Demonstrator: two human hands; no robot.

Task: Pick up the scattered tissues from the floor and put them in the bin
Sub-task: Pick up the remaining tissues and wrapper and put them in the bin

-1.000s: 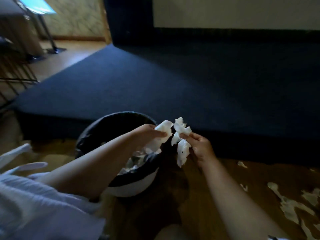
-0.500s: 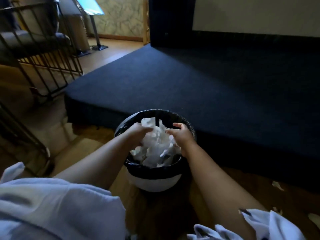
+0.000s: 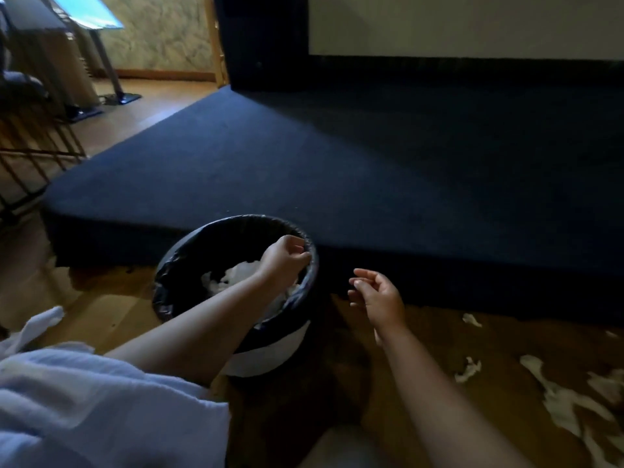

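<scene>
1. Left hand: fingers are loosely curled and nothing is seen held; the bin rim beside them could be snagged and the bin tipped.
2. Right hand: fingers are relaxed and empty; floor tissues, well right of them, could be torn or missed in the dimness.

One bin is counted at 7 o'clock, with one heap of tissues in it. Two grips are counted: the left grip and the right grip. At least four tissue scraps are counted on the floor at 4 o'clock.

Hall with raised carpeted stage
</scene>
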